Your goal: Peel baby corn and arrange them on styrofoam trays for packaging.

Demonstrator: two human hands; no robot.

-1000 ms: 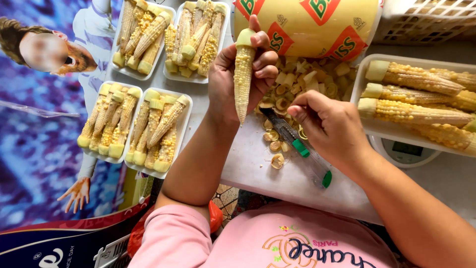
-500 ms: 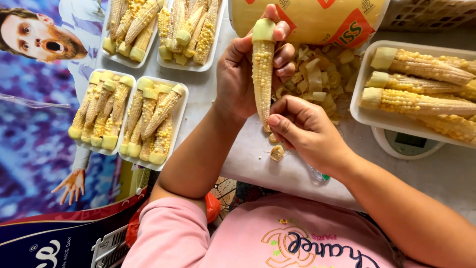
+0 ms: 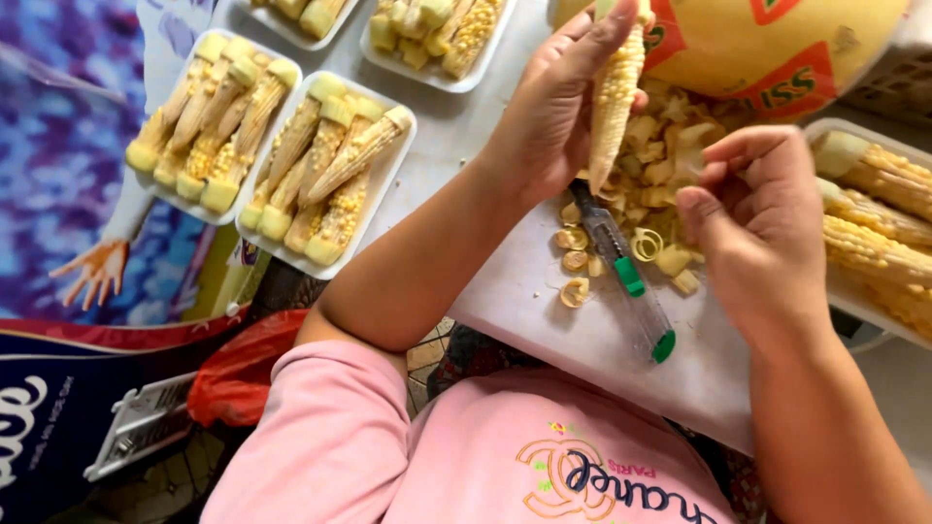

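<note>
Head view looks straight down your pink sleeves to a white cutting board (image 3: 602,340), whose near edge sits just above your chest and whose left corner overhangs the table edge. On it lies a knife (image 3: 621,267) with green trim, blade pointing away from you, its tip tucked under your left hand. Curled yellow trimmings (image 3: 575,262) lie just left of the blade, and a bare strip of board stays open between the knife and your right wrist.

Your left hand (image 3: 549,112) grips a peeled corn cob (image 3: 616,92) upright, tip down, fingers wrapped round its upper half. Your right hand (image 3: 757,218) hovers just beside the cob's lower end, fingers half curled with thumb and forefinger close together; you cannot tell whether anything is pinched there.

Behind the cob a heap of cut corn ends (image 3: 665,146) spreads over the far part of the board. At the right, a white tray (image 3: 825,131) of whole cobs crowds close against your right hand. Left of your forearm, well apart from it, two foam trays of packed corn (image 3: 320,175) sit side by side, more beyond them. A big yellow bag (image 3: 777,49) closes off the far edge.
</note>
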